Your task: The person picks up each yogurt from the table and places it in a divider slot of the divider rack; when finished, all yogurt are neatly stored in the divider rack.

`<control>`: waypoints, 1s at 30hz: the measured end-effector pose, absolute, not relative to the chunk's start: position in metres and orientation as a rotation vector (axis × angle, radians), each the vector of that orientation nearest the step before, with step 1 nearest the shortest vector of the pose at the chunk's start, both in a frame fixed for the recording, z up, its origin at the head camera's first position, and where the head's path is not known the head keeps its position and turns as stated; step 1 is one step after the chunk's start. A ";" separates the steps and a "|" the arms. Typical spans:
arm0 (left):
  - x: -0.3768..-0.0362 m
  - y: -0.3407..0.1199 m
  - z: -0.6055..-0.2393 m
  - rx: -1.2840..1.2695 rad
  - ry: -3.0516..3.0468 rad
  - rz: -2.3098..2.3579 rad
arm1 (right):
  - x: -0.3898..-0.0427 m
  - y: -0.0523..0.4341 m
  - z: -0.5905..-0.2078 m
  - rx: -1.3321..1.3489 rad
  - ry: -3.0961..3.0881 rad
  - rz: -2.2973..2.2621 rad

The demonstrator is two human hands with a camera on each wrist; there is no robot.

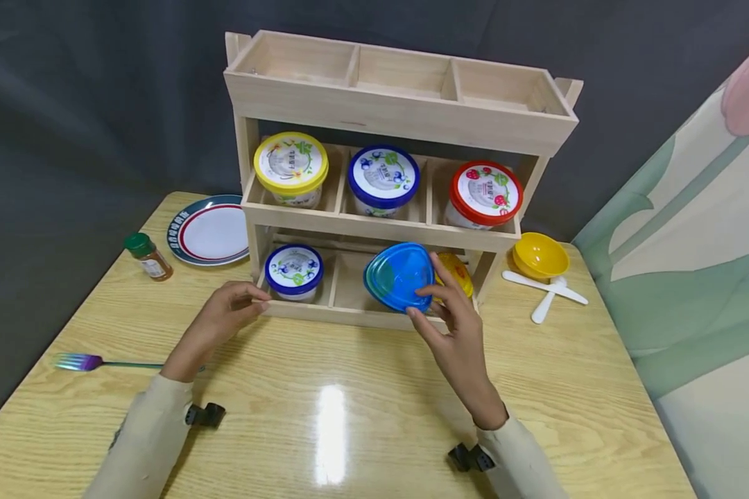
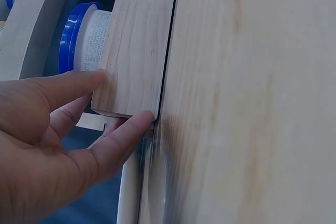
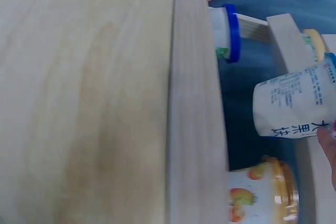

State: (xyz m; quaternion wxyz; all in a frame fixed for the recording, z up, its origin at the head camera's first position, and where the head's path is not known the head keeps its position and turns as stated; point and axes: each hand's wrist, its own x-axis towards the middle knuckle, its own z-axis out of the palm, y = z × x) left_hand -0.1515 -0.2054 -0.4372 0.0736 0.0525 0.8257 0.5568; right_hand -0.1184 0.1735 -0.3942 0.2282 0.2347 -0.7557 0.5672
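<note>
My right hand point(image 1: 455, 333) grips a yogurt cup with a translucent blue lid point(image 1: 406, 277), tilted over the middle compartment of the lowest tier. In the right wrist view, the cup's white printed side point(image 3: 289, 106) shows, with a fingertip against it. My left hand point(image 1: 227, 312) holds the left front corner of the wooden rack point(image 2: 134, 45) between thumb and fingers. Beside that hand, a blue-lidded tub point(image 1: 295, 270) sits in the bottom left compartment. A yellow-lidded cup point(image 1: 460, 272) occupies the bottom right one, partly hidden behind my right hand.
Yellow point(image 1: 291, 163), blue point(image 1: 383, 177) and red point(image 1: 485, 194) lidded tubs fill the middle tier. Left of the rack are a plate point(image 1: 215, 232), a spice bottle point(image 1: 150, 256) and a fork point(image 1: 87, 362). To its right lie a yellow bowl point(image 1: 539, 255) and crossed white utensils point(image 1: 544, 287).
</note>
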 end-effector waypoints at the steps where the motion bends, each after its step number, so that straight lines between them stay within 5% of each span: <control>1: -0.151 -0.205 -0.437 0.151 2.478 1.670 | -0.121 0.173 -0.396 0.624 -2.104 1.566; 18: -0.146 -0.201 -0.436 0.130 2.485 1.712 | -0.149 0.143 -0.409 0.351 -2.372 1.649; 30: -0.148 -0.195 -0.441 0.118 2.477 1.706 | -0.150 0.147 -0.411 0.450 -2.549 1.338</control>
